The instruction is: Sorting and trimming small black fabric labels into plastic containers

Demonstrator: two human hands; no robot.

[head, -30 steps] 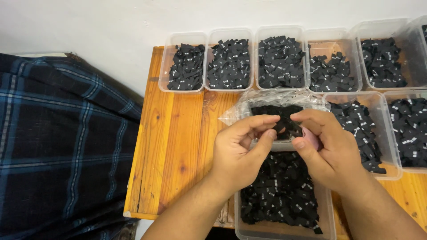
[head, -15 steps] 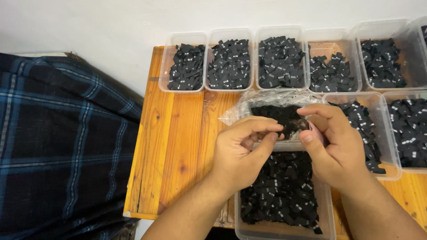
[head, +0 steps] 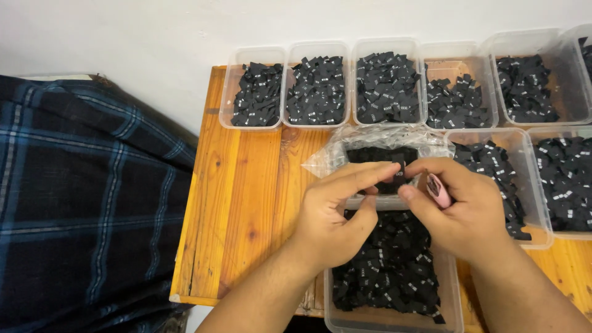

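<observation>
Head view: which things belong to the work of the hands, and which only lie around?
In use: left hand, right hand, small black label, pink tool, plastic bag, front tub.
Lying about: back-row tubs, plaid cloth.

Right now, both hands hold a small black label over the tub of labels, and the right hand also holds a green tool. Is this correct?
Not quite: the tool in the right hand is pink, not green. The head view shows it. Both hands, left hand too, do hold a black label over the tub.

You're at a home sorting bench: wooden table (head: pixel 246 185), label-filled clear tubs (head: pixel 256 92) at twelve o'clock, plaid cloth (head: pixel 80 203) at nine.
</observation>
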